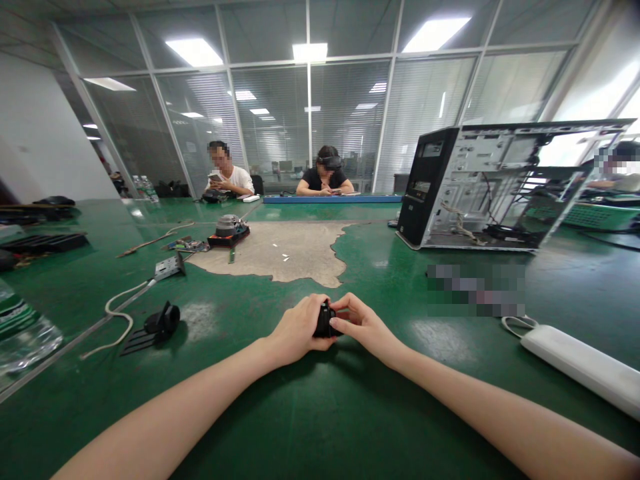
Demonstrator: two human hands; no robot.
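Small black part [325,321] sits low on the green bench [310,413], just ahead of centre, gripped from both sides. Left hand [299,330] curls around it from 9 o'clock; right hand [361,323] pinches it from 3 o'clock. Open computer case [495,187] at 2 o'clock, well apart. Black fan-like piece [163,321] at 9 o'clock.

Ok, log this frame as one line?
left hand: gripping small black plastic part | right hand: pinching same part | surface: green table | nearby: open computer case
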